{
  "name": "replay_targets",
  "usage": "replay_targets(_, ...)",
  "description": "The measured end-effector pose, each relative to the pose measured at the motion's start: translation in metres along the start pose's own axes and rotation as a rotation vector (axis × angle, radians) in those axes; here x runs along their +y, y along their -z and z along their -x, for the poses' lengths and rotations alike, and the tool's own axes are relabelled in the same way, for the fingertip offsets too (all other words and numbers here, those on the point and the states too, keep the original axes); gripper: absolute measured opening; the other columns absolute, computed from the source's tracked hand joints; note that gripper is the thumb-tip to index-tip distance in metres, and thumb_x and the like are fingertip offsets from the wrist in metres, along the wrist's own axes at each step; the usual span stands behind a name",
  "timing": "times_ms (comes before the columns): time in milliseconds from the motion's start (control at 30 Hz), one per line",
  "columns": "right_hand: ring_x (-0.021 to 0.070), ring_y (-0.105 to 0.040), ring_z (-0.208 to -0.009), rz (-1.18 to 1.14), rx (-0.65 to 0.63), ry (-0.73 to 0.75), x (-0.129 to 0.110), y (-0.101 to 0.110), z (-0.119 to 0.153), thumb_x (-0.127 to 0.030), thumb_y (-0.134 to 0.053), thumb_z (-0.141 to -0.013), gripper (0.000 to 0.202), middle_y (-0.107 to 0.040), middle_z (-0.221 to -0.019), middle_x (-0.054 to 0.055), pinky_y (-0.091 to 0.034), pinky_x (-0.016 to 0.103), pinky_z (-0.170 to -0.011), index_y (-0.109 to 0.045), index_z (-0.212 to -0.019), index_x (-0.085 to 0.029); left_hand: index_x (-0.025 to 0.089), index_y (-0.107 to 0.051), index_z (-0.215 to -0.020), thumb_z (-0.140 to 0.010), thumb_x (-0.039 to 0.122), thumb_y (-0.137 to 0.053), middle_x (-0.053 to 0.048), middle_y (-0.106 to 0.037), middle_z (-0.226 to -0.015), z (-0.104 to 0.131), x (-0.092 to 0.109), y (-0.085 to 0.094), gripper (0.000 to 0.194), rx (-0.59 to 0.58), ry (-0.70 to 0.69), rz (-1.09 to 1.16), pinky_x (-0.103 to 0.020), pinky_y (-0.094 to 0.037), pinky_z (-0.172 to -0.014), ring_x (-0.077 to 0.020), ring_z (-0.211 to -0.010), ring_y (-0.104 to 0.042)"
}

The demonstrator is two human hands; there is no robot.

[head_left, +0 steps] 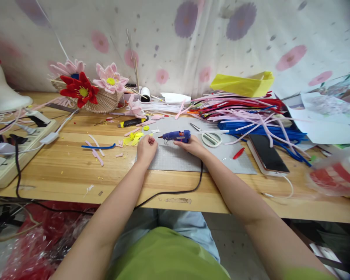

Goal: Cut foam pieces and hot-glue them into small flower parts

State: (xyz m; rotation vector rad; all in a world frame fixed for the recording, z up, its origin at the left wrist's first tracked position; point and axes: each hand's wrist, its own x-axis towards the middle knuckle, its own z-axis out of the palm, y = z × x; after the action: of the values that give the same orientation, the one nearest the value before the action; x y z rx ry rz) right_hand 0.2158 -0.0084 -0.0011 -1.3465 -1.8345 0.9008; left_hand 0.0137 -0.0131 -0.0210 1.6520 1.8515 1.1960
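Observation:
My right hand [192, 147] is wrapped round a blue hot glue gun [175, 136], whose tip points left above the grey cutting mat [175, 159]. Close to that tip is my left hand [147, 148], its fingers pinched together; whatever lies between them is too small to make out. Yellow felt pieces [133, 138] lie just behind my left hand. Beyond the glue gun are scissors [211, 139] with pale handles. A small red piece [238, 153] rests on the mat's right part.
Flowers [83, 91] on a woven fan shape stand at the back left, near a power strip [6, 163]. Bundled pipe cleaners [239, 111], a phone [268, 153] and a plastic tub [338, 175] are on the right. A black cord [175, 192] crosses the table's front.

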Motion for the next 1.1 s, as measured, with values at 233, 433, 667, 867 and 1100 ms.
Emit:
replay_targets(233,0.0191,-0.062,-0.079,0.034,-0.046,0.043,-0.0009,-0.0049,0.0005,-0.051,-0.062,-0.072,0.041,-0.071,-0.086,0.003,-0.047,0.029,-0.073,-0.070,-0.095,-0.018,0.020,-0.052,-0.066,-0.067,0.017,-0.055,0.001,-0.059,-0.065,0.0008,0.0020,0.0001,0.004,0.001,0.013,-0.007,-0.027,-0.042,-0.065,-0.0138,-0.062,-0.053)
replay_targets(433,0.0186,-0.061,-0.075,0.077,-0.047,0.036,-0.0026,-0.0069,0.0011,-0.049,-0.062,-0.073,0.039,-0.070,-0.081,0.001,-0.046,0.027,-0.070,-0.071,-0.094,-0.018,0.020,-0.052,-0.066,-0.067,0.017,-0.055,0.001,-0.058,-0.066,0.0011,0.0026,-0.0001,0.004,0.001,0.017,-0.014,-0.028,-0.042,-0.067,-0.0145,-0.063,-0.053)
replay_targets(667,0.0177,-0.060,-0.072,0.089,-0.052,0.041,-0.0031,-0.0070,0.0011,-0.048,-0.062,-0.074,0.037,-0.069,-0.076,0.000,-0.045,0.027,-0.068,-0.071,-0.093,-0.019,0.021,-0.052,-0.066,-0.068,0.017,-0.056,0.000,-0.058,-0.065,0.0019,0.0047,0.0011,0.006,0.000,0.022,-0.005,-0.028,-0.041,-0.067,-0.0150,-0.063,-0.053)
replay_targets(867,0.0182,-0.060,-0.071,0.120,-0.042,0.040,-0.0028,-0.0078,0.0011,-0.049,-0.061,-0.074,0.036,-0.067,-0.073,0.000,-0.044,0.027,-0.067,-0.072,-0.090,-0.018,0.020,-0.053,-0.067,-0.069,0.017,-0.055,0.000,-0.059,-0.067,0.0021,0.0035,0.0009,0.004,-0.012,0.024,-0.015,-0.029,-0.042,-0.068,-0.0155,-0.065,-0.055)
replay_targets(1100,0.0184,-0.061,-0.074,0.100,-0.025,0.044,0.0004,-0.0057,-0.0001,-0.050,-0.060,-0.075,0.039,-0.069,-0.080,0.002,-0.044,0.028,-0.069,-0.070,-0.094,-0.018,0.020,-0.052,-0.068,-0.069,0.019,-0.055,-0.001,-0.059,-0.068,0.0023,0.0028,0.0008,0.003,-0.018,0.026,-0.023,-0.029,-0.043,-0.070,-0.0157,-0.067,-0.056)
